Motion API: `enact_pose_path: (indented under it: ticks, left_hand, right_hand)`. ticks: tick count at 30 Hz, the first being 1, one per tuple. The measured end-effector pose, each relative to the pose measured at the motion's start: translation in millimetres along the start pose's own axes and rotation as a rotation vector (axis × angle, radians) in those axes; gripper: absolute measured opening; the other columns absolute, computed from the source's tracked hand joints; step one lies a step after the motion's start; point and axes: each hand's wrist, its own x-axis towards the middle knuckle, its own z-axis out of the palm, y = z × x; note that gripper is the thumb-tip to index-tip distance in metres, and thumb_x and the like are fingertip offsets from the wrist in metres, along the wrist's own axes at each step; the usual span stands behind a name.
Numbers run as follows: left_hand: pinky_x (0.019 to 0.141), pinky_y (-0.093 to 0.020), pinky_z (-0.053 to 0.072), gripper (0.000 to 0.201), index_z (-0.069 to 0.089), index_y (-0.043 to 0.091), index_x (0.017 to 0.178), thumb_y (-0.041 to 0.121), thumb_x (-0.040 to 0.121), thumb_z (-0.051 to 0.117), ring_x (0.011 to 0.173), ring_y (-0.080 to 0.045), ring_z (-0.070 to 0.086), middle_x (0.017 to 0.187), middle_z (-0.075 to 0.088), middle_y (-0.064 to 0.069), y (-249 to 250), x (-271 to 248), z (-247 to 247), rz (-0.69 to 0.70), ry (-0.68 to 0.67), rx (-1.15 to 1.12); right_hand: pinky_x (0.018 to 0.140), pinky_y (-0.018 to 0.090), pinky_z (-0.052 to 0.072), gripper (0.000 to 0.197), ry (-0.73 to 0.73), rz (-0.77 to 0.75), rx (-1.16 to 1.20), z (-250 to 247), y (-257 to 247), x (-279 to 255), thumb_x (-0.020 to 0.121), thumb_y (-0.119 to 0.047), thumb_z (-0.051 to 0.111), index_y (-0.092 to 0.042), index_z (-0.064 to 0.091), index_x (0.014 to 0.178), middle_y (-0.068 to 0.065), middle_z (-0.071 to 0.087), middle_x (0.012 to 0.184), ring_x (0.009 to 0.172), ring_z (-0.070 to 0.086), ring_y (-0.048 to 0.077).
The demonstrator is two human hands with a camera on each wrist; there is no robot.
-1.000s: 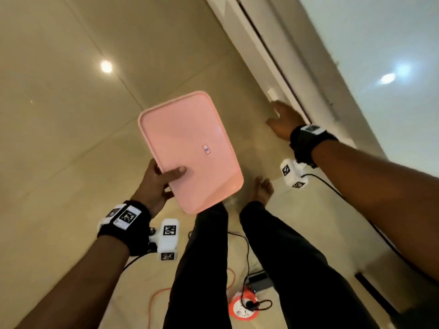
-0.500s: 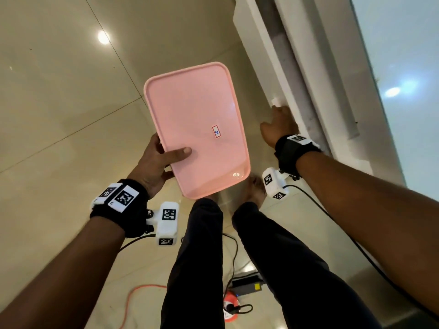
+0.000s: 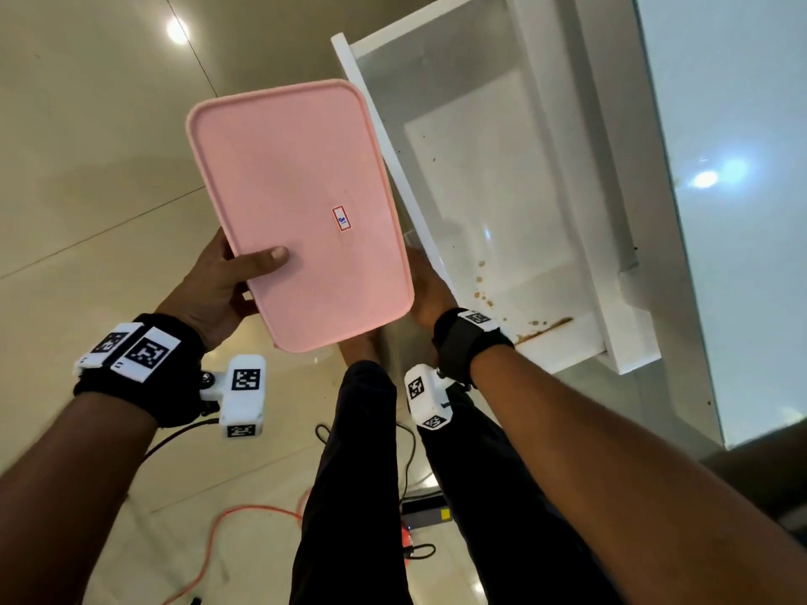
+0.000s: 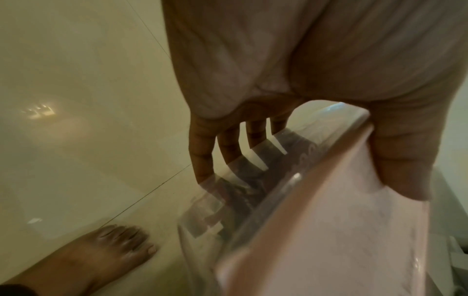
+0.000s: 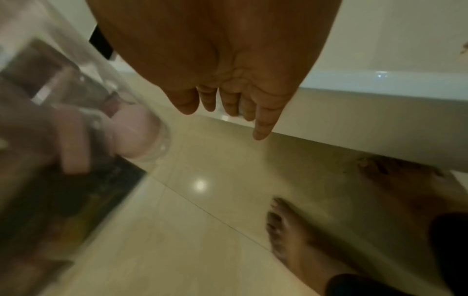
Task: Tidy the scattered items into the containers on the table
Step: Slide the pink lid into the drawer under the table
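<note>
A clear plastic container with a pink lid (image 3: 297, 211) is held tilted above the floor. My left hand (image 3: 236, 272) grips its near left edge, thumb on the lid and fingers (image 4: 202, 156) under the clear box (image 4: 228, 200). A white drawer (image 3: 489, 176) stands pulled out on the right, with nothing in it but brown stains (image 3: 480, 290). Between the container and the drawer's front edge is my right hand (image 3: 425, 290), partly hidden behind the lid. In the right wrist view its fingers (image 5: 228, 104) hang straight and hold nothing, with the container (image 5: 76, 120) to their left.
A glass-topped table (image 3: 742, 211) runs along the right above the drawer. On the tiled floor by my legs lie an orange cable (image 3: 218, 530) and a black power unit (image 3: 423, 513). My bare foot (image 5: 286, 230) stands close under the drawer.
The white drawer has slid out and now stands open. My right hand has left the drawer front and come in beside the container, which my left hand has kept hold of.
</note>
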Motion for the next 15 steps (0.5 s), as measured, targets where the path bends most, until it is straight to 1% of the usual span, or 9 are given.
enact_pose_path:
  ticks: [2,4,5,7,8,10,12,14,15]
  left_hand:
    - [0.093,-0.056,0.05,0.1,0.051,0.022,0.136,0.049,0.049,0.091,0.122,-0.035,0.056,0.136,0.059,-0.008,3,3,5,-0.018,0.001,-0.012]
    - [0.094,-0.056,0.049,0.099,0.052,0.022,0.136,0.051,0.049,0.09,0.124,-0.035,0.055,0.136,0.058,-0.009,5,8,14,-0.058,-0.015,-0.033]
    - [0.094,-0.055,0.049,0.098,0.053,0.023,0.136,0.052,0.049,0.09,0.125,-0.035,0.054,0.137,0.058,-0.008,7,11,21,-0.079,-0.028,-0.049]
    - [0.095,-0.055,0.049,0.096,0.053,0.023,0.135,0.052,0.051,0.089,0.126,-0.034,0.054,0.136,0.059,-0.007,9,17,37,-0.109,-0.054,-0.079]
    - [0.095,-0.055,0.049,0.096,0.054,0.024,0.135,0.053,0.051,0.089,0.126,-0.034,0.054,0.136,0.059,-0.007,11,20,46,-0.121,-0.065,-0.094]
    - [0.094,-0.054,0.05,0.095,0.054,0.024,0.135,0.053,0.051,0.089,0.124,-0.033,0.055,0.135,0.06,-0.006,15,26,68,-0.141,-0.096,-0.107]
    - [0.088,-0.051,0.053,0.093,0.054,0.024,0.134,0.053,0.053,0.088,0.118,-0.03,0.059,0.13,0.063,-0.005,19,31,90,-0.146,-0.129,-0.098]
    - [0.081,-0.045,0.056,0.08,0.055,0.024,0.132,0.05,0.062,0.083,0.111,-0.025,0.062,0.12,0.068,0.001,22,38,114,-0.155,-0.129,-0.085]
    - [0.082,-0.044,0.056,0.071,0.056,0.025,0.13,0.048,0.067,0.079,0.11,-0.022,0.063,0.117,0.069,0.005,23,42,126,-0.151,-0.109,-0.075]
  right_hand:
    - [0.109,0.039,0.04,0.066,0.069,0.084,0.193,-6,-45,-21,0.088,-0.054,0.041,-0.025,0.038,0.147,-0.001,0.054,0.139,0.124,0.053,0.017]
    - [0.102,0.042,0.048,0.057,0.088,0.056,0.306,-16,-51,-28,0.091,-0.046,0.046,-0.02,0.043,0.143,0.009,0.058,0.133,0.118,0.057,0.019]
    - [0.093,0.043,0.054,0.054,0.088,0.077,0.417,-24,-56,-35,0.094,-0.051,0.044,-0.022,0.046,0.139,0.012,0.061,0.129,0.113,0.061,0.02]
    - [0.085,0.047,0.058,0.058,0.048,0.145,0.621,-42,-62,-48,0.091,-0.068,0.036,-0.033,0.052,0.134,0.005,0.065,0.125,0.112,0.063,0.022]
    - [0.085,0.051,0.057,0.061,0.036,0.141,0.648,-55,-65,-55,0.087,-0.072,0.037,-0.036,0.054,0.133,0.004,0.064,0.126,0.113,0.062,0.024]
    - [0.085,0.055,0.056,0.059,0.039,0.108,0.664,-79,-67,-64,0.081,-0.071,0.046,-0.036,0.057,0.128,0.005,0.062,0.128,0.115,0.061,0.025]
    - [0.081,0.051,0.058,0.057,0.068,0.07,0.607,-99,-66,-67,0.078,-0.062,0.06,-0.037,0.055,0.129,0.003,0.062,0.127,0.114,0.062,0.023]
    - [0.077,0.046,0.059,0.06,0.145,0.026,0.587,-118,-60,-66,0.074,-0.051,0.07,-0.034,0.055,0.129,0.002,0.065,0.122,0.11,0.064,0.022]
    - [0.076,0.044,0.059,0.056,0.187,0.015,0.607,-126,-57,-63,0.074,-0.047,0.07,-0.031,0.058,0.126,0.002,0.067,0.117,0.108,0.065,0.023]
